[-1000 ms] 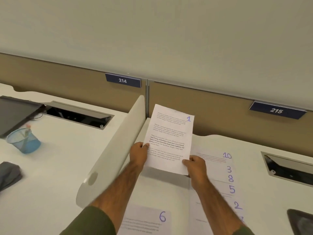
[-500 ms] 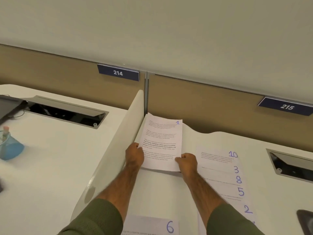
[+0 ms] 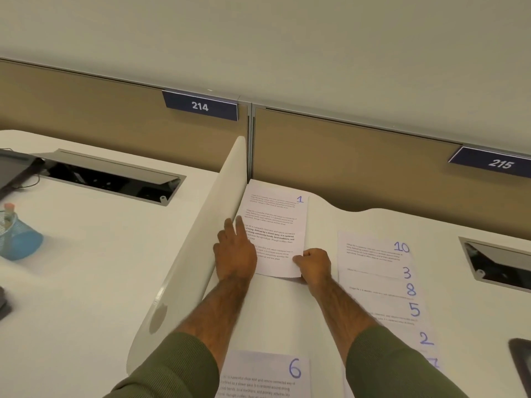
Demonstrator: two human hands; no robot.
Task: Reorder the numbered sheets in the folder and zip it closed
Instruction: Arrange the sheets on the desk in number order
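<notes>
White printed paper sheet marked 1 [image 3: 275, 225] is lying at 12 o'clock on the white desk [image 3: 287, 317]. Left hand [image 3: 234, 254] is pressing it, fingers spread, while right hand [image 3: 314, 264] is pinching its corner. Six overlapping numbered sheets [image 3: 382, 285] are lying at 3 o'clock, one sheet marked 6 [image 3: 270, 374] at 6.

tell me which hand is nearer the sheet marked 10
Right. The right hand pinches sheet 1 just left of sheet 10; the left hand is beyond sheet 1.

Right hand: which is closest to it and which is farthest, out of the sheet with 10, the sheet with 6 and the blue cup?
From the right hand:
1. The sheet with 10, just to its right on the same desk.
2. The sheet with 6, nearer the person, at the bottom edge.
3. The blue cup, far left on the other desk, past the divider.
</notes>
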